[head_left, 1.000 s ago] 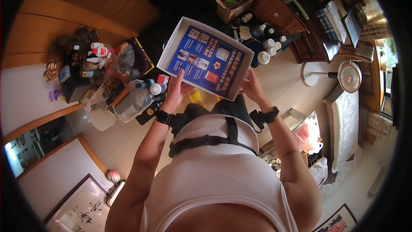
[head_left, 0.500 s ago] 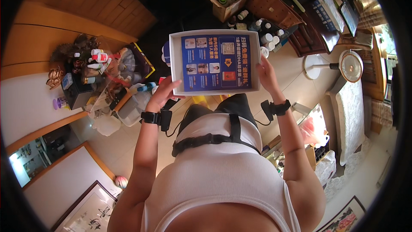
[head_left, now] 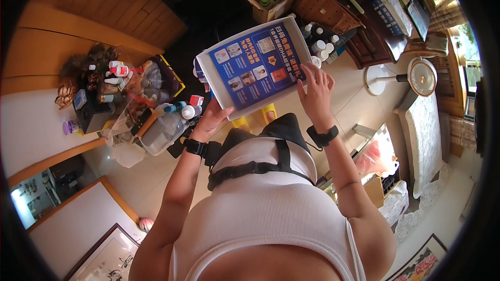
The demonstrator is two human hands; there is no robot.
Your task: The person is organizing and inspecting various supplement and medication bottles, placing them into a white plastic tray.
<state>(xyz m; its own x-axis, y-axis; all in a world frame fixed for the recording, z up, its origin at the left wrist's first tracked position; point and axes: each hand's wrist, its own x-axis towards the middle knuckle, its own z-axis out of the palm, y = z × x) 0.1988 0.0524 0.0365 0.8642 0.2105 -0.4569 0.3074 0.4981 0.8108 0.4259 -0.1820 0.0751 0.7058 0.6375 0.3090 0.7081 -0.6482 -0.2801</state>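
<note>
A shallow white box (head_left: 214,84) is held up in front of my body, tilted, its right side raised toward the far side. A blue printed sheet (head_left: 260,65) with small photos and orange patches covers its inner bottom. My left hand (head_left: 210,120) grips the near left corner, thumb over the rim and the other fingers hidden beneath. At the right end, my right hand (head_left: 316,96) has its fingers spread and lifted beside the near right corner. Its fingertips reach the rim; whether they press on it I cannot tell.
Beyond the box, several bottles (head_left: 319,47) stand near an open cardboard box (head_left: 271,8) with green-capped bottles. On the left, a cluttered surface holds a plastic tub (head_left: 161,130) and a white bottle (head_left: 190,112). A fan (head_left: 423,77) stands at the right.
The box has turned counterclockwise, its right end swinging away from me and its near left corner dropping closer. My right hand has shifted left and its fingers have spread off the side.
</note>
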